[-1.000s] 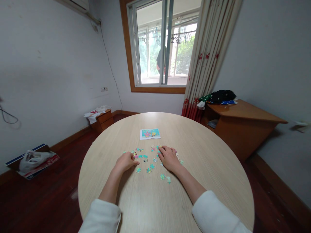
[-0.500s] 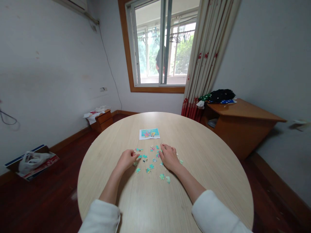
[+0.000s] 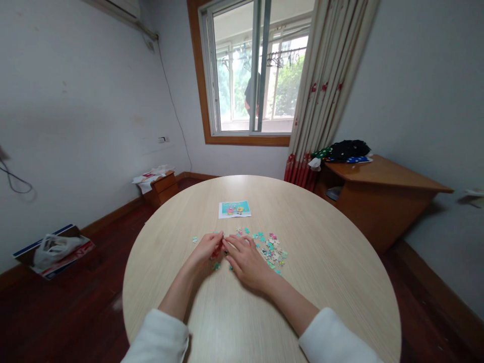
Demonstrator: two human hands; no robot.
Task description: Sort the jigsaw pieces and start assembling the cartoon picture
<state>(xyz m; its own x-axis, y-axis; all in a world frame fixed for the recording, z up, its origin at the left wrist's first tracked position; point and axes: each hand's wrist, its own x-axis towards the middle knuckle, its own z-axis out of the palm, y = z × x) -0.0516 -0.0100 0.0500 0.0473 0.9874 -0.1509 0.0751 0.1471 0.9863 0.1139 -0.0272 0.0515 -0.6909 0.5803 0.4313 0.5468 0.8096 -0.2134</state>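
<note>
My left hand (image 3: pixel 208 248) is over the middle of the round table, its fingers curled in and pinched; whatever lies between them is hidden. Right up against it, my right hand (image 3: pixel 247 259) reaches across from the right with its fingers stretched out low over the tabletop. A few jigsaw pieces (image 3: pixel 216 265) show beneath and around the fingertips. Beside the right hand lies a loose heap of jigsaw pieces (image 3: pixel 275 251), teal, pink and pale. One small jigsaw piece (image 3: pixel 194 240) sits apart at the left. Beyond the hands is a printed picture sheet (image 3: pixel 236 208) with cartoon figures.
The round wooden table (image 3: pixel 242 186) fills the front. A brown desk (image 3: pixel 389 186) with clothes (image 3: pixel 346 150) on it stands at the right. By the left wall are a small cabinet (image 3: pixel 165 186) and a plastic bag (image 3: pixel 56 249). A person (image 3: pixel 249 96) shows beyond the window.
My right hand has moved left to meet my left hand. More jigsaw pieces now show at its right, where it was covering them. My left hand has shifted slightly right, and the view has turned a little.
</note>
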